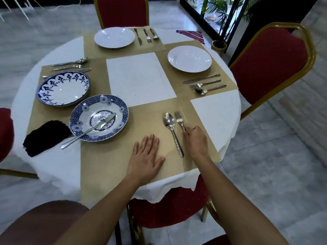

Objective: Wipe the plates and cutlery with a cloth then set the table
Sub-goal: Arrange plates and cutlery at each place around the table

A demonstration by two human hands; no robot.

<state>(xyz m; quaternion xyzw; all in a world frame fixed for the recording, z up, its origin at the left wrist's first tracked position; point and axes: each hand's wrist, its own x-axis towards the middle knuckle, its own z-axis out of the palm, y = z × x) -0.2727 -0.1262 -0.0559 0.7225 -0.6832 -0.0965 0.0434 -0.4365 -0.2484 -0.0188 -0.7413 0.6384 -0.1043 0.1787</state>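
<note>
My right hand (195, 141) grips the handle of a fork (179, 118) that lies on the near tan placemat (113, 160). A spoon (170, 127) lies just left of the fork. My left hand (146, 160) rests flat on the same placemat, fingers spread. To the left sits a blue patterned deep plate (122, 110) with a knife (88, 131) lying across it. A black cloth (45, 137) lies beside that plate. Behind it stands a second blue-and-white plate (63, 88).
Two white plates (114, 37) (189, 58) sit on far placemats, each with a knife, fork and spoon beside it. More cutlery (70, 65) lies at the left place. Red chairs (269, 62) ring the round white-clothed table (53, 165). A striped cloth (192, 35) lies at the far edge.
</note>
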